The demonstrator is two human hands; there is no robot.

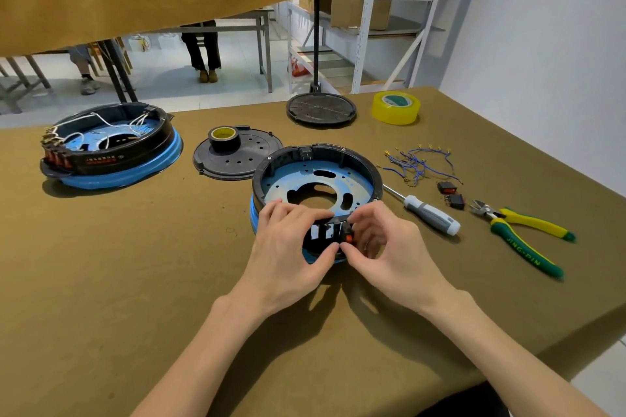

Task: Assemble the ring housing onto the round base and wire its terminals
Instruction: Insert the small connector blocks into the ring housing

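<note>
Two bare arms come up from the bottom edge, and no sleeves show on them. The left hand point(288, 247) and the right hand point(389, 247) wear no gloves, no rings and no watch. The fingers are slim, the nails are short and plain, with no paint on them.
</note>
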